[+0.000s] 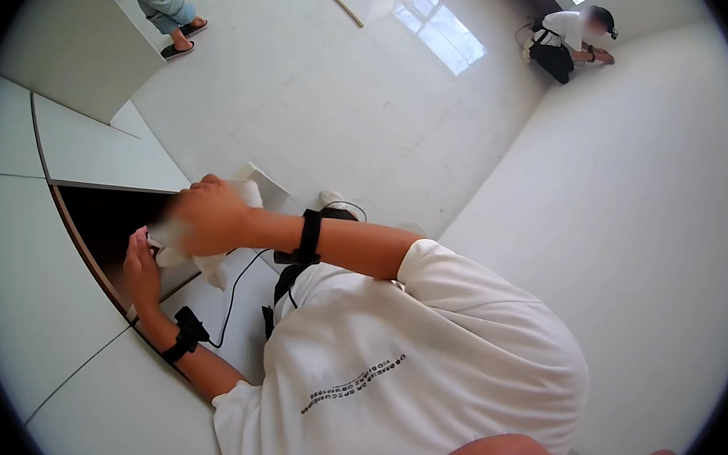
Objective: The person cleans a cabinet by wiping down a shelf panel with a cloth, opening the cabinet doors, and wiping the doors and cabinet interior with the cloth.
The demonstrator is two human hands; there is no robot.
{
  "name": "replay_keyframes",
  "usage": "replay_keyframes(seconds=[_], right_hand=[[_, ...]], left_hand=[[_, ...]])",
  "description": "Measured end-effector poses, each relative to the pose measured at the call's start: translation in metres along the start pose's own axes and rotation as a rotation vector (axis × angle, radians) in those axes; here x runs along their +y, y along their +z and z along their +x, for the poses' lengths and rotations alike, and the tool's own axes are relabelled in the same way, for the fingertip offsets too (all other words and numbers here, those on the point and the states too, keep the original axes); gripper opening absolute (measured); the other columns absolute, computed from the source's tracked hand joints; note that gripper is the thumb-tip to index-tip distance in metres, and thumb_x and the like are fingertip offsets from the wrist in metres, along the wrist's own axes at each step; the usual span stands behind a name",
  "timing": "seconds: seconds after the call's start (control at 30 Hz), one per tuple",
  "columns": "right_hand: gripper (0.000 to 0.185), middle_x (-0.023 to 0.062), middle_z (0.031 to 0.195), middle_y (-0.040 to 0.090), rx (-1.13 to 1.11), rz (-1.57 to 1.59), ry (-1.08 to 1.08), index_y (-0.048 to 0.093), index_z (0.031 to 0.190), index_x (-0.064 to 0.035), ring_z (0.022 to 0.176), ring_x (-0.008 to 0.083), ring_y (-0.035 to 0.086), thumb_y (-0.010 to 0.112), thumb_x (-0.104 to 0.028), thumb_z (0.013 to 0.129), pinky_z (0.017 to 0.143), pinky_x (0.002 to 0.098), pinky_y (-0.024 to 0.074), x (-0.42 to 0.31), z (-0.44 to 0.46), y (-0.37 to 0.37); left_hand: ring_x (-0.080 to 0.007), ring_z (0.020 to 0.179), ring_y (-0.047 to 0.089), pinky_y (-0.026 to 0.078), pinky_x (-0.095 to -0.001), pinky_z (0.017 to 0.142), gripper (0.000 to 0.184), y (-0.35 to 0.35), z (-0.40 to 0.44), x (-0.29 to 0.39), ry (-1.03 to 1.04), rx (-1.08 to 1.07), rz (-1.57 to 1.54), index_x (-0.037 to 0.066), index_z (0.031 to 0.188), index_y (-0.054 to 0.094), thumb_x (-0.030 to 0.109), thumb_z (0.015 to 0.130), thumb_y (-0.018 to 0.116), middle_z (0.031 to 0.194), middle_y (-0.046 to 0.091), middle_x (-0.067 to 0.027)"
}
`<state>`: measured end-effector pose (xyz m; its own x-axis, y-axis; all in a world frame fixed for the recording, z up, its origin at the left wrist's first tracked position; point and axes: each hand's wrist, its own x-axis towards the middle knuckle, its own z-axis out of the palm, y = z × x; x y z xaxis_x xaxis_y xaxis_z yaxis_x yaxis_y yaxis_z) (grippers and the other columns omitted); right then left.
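My right hand point(212, 215) is closed over a white cloth point(213, 269), whose loose end hangs below the fingers. Part of this hand is blurred. Just to its left, my left hand point(140, 266) has its fingers curled against the same cloth, at the mouth of a dark cabinet opening point(106, 215). Some of the left fingers are hidden. Both wrists carry black straps, and a small black device point(189, 323) with a cable sits on the left one.
Pale cabinet panels point(30, 279) surround the opening. A light tiled floor point(311, 103) lies beyond, with a thin strip point(336, 0) on it. A co-worker point(567, 40) crouches by the white wall point(619, 207). Another person's legs point(166, 12) stand at the top left.
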<state>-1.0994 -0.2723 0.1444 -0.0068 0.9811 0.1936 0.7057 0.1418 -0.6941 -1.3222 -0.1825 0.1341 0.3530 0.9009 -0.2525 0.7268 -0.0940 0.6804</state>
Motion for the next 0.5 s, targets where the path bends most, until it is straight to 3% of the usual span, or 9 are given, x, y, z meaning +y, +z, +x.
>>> replay_keyframes(seconds=[0.03, 0.13, 0.27, 0.33, 0.4, 0.5], right_hand=[[0.028, 0.012, 0.082, 0.068, 0.014, -0.012, 0.042, 0.071, 0.085, -0.0067, 0.084, 0.032, 0.066, 0.066, -0.027, 0.067, 0.085, 0.0437, 0.0477, 0.008, -0.005, -0.02], [0.031, 0.0138, 0.084, 0.069, 0.068, -0.081, 0.126, 0.072, 0.088, -0.0057, 0.085, 0.0347, 0.065, 0.065, -0.027, 0.067, 0.086, 0.0441, 0.0486, 0.043, -0.02, -0.063], [0.028, 0.0135, 0.079, 0.067, 0.099, -0.096, 0.325, 0.072, 0.084, -0.0066, 0.082, 0.0334, 0.065, 0.063, -0.026, 0.065, 0.084, 0.0455, 0.0478, 0.062, -0.028, -0.085], [0.025, 0.0123, 0.077, 0.067, 0.06, -0.191, 0.285, 0.072, 0.082, -0.0067, 0.079, 0.0329, 0.065, 0.063, -0.023, 0.066, 0.078, 0.0436, 0.0473, 0.051, -0.024, -0.097], [0.023, 0.0125, 0.078, 0.067, 0.067, -0.316, 0.218, 0.072, 0.081, -0.0065, 0.079, 0.0322, 0.065, 0.063, -0.022, 0.066, 0.076, 0.0424, 0.0465, 0.04, -0.015, -0.081], [0.023, 0.0132, 0.082, 0.068, 0.031, -0.297, 0.192, 0.071, 0.081, -0.0053, 0.082, 0.0313, 0.067, 0.061, -0.021, 0.066, 0.077, 0.0426, 0.0479, 0.015, 0.002, -0.038]], left_hand=[[-0.0265, 0.103, 0.066, 0.049, -0.0367, 0.092, 0.064, 0.005, 0.0, -0.001, 0.02, 0.007, 0.129, 0.003, 0.13, 0.061, 0.056, 0.104, 0.035, 0.112, 0.069, -0.0156], [-0.0283, 0.104, 0.065, 0.047, -0.0374, 0.094, 0.071, 0.008, -0.002, 0.007, -0.035, 0.041, 0.084, 0.005, 0.133, 0.06, 0.062, 0.103, 0.031, 0.111, 0.069, -0.0173], [-0.0272, 0.101, 0.063, 0.046, -0.0374, 0.094, 0.074, 0.008, -0.001, 0.001, -0.079, 0.03, 0.077, 0.006, 0.135, 0.06, 0.065, 0.102, 0.028, 0.108, 0.068, -0.0164], [-0.0256, 0.098, 0.062, 0.046, -0.037, 0.092, 0.076, 0.004, -0.009, 0.022, -0.098, 0.013, 0.05, 0.006, 0.135, 0.06, 0.066, 0.102, 0.026, 0.107, 0.068, -0.0147], [-0.0239, 0.097, 0.061, 0.045, -0.0367, 0.091, 0.075, 0.003, -0.005, 0.008, 0.017, 0.018, -0.054, 0.007, 0.134, 0.061, 0.065, 0.103, 0.024, 0.106, 0.068, -0.0123], [-0.0218, 0.097, 0.059, 0.044, -0.0361, 0.09, 0.074, 0.001, -0.004, 0.0, 0.106, 0.06, -0.141, 0.008, 0.133, 0.062, 0.063, 0.104, 0.022, 0.106, 0.068, -0.0093]])
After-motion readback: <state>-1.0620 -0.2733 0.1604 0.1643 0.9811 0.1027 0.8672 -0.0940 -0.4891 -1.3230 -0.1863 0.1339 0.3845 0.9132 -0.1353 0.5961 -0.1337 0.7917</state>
